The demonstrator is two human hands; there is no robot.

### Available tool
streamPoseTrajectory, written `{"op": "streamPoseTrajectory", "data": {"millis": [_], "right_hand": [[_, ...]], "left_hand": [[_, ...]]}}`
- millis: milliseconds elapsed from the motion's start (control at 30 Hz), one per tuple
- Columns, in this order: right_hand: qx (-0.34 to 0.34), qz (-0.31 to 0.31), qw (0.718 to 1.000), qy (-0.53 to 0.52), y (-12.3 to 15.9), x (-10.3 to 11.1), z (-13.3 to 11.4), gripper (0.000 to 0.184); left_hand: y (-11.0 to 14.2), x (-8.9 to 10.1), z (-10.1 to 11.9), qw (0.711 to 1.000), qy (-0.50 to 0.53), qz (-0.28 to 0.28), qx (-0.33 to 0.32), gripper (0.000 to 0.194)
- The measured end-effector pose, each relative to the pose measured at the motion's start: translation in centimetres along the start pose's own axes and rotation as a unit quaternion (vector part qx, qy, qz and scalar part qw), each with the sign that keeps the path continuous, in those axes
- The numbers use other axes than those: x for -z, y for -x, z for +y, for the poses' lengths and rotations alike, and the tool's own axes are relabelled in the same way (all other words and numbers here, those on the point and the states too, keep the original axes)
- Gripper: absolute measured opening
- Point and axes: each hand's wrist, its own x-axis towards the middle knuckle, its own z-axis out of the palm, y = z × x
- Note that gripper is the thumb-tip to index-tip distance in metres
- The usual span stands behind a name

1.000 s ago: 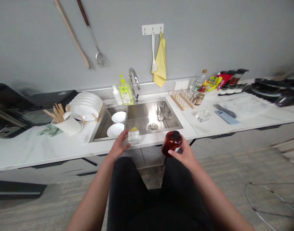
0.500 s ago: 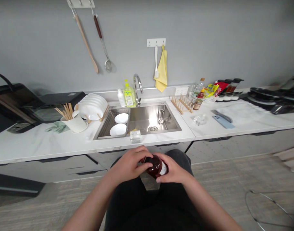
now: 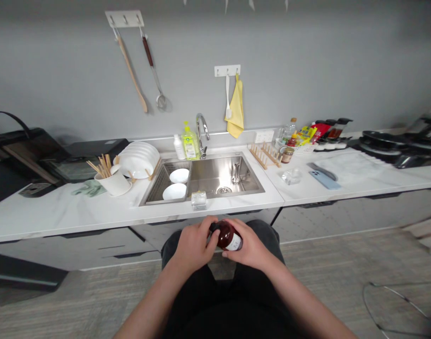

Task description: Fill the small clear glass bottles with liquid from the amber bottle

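Above my lap, in front of the counter edge, a dark red-brown bottle point(image 3: 225, 235) with a white label lies tilted on its side between both hands. My right hand point(image 3: 248, 245) is wrapped round its body near the label. With thumb and fingers, my left hand point(image 3: 197, 242) grips the black cap point(image 3: 214, 228) at the bottle's left end. The cap is partly hidden by the fingers. Closest on the counter is a small clear container point(image 3: 199, 200) at the sink's front rim.
The steel sink point(image 3: 215, 176) holds two white bowls point(image 3: 176, 188) in its left basket. White plates point(image 3: 135, 160) and a utensil cup point(image 3: 114, 182) stand left. A wooden rack point(image 3: 264, 156), jar point(image 3: 287, 154) and blue phone point(image 3: 324, 180) are on the right. A thin metal frame point(image 3: 392, 296) stands on the floor.
The bottle has turned so more of its label faces me. My left fingers have closed in around the cap, and my view has tilted slightly up.
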Motion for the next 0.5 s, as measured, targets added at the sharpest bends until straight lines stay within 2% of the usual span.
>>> {"op": "streamPoseTrajectory", "data": {"millis": [100, 233, 400, 500], "right_hand": [[0.017, -0.03, 0.999, -0.011, -0.2, -0.2, -0.4, 0.092], [0.014, 0.023, 1.0, 0.007, -0.6, -0.1, -0.7, 0.096], [0.021, -0.032, 0.999, 0.01, -0.7, 0.0, -1.1, 0.092], [0.011, 0.005, 1.0, 0.027, -0.8, 0.0, -0.8, 0.093]], "left_hand": [[-0.4, 0.5, -0.2, 1.0, -0.012, 0.016, 0.0, 0.033], [-0.7, 1.0, -0.1, 1.0, -0.011, 0.01, -0.015, 0.032], [-0.7, 1.1, -0.1, 1.0, -0.007, 0.011, 0.005, 0.033], [-0.4, 1.4, -0.2, 1.0, 0.016, 0.025, 0.011, 0.033]]}}
